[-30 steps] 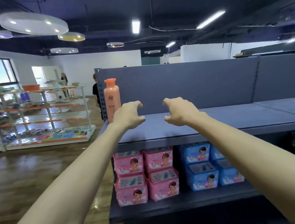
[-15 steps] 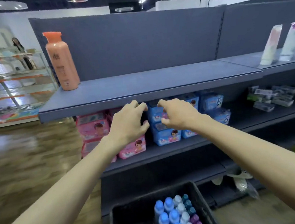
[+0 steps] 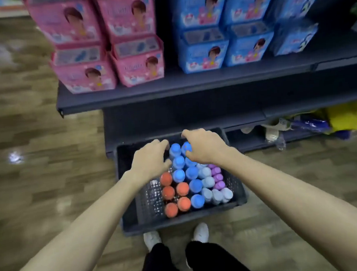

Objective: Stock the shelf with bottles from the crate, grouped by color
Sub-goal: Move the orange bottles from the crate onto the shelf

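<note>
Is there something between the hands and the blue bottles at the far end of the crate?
Nothing visible. Both hands, left and right, hang over the open crate, right by the blue bottles, whose caps stand uncovered. Whether the fingers touch them is unclear.

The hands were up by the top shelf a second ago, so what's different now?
Both hands have come down from the shelf to the crate on the floor. The left hand and right hand now hover with curled fingers over the blue-capped bottles at its far end; whether either grips one is unclear. The pink boxes and blue boxes stayed put.
</note>
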`<state>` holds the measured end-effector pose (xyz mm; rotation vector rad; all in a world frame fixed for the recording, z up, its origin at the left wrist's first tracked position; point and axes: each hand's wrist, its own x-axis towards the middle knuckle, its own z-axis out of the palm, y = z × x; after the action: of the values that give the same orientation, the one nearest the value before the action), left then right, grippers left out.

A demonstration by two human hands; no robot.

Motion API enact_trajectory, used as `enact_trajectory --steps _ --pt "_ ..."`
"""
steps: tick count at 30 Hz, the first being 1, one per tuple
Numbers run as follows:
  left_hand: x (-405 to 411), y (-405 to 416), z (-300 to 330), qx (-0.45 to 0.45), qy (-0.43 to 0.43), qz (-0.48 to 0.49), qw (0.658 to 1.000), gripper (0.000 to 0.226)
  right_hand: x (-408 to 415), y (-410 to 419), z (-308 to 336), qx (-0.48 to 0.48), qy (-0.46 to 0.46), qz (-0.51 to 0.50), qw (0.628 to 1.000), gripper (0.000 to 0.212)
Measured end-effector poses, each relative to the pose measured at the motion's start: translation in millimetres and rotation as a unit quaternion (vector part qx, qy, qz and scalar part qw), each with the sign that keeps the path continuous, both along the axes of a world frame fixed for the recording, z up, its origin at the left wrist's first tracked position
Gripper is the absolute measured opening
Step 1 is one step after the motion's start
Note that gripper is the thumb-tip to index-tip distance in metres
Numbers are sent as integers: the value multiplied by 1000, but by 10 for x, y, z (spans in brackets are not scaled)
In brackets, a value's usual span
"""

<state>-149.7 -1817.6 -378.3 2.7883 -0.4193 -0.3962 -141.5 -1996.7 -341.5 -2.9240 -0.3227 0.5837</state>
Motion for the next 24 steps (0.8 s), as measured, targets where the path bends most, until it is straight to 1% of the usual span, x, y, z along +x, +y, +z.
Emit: enact_trajectory --steps 2,5,9,13,15,18,21,24 --pt "-119 62 -311 21 46 13 999 37 -109 43 -266 -8 31 0 999 34" --pt "-238 147 -720 42 97 28 994 39 -226 80 -643 -15 78 -1 997 37" --pt "-244 246 -1185 35 149 38 987 42 -190 56 -1078 2 112 -28 993 38" --pt "-127 321 -1469 13 165 63 984 47 -70 54 -1396 24 121 -70 990 48" --pt "-91 335 -1592 16 174 66 982 49 -52 83 -1561 35 121 -82 989 49" --pt "-58 312 -1757 26 184 51 981 55 -54 124 -1778 41 121 -78 989 45" --pt "-41 272 -1890 16 187 21 982 62 -29 121 -1926 81 129 -100 983 46" --pt "-19 232 -2048 5 188 7 982 58 -6 74 -2042 93 135 -117 979 47"
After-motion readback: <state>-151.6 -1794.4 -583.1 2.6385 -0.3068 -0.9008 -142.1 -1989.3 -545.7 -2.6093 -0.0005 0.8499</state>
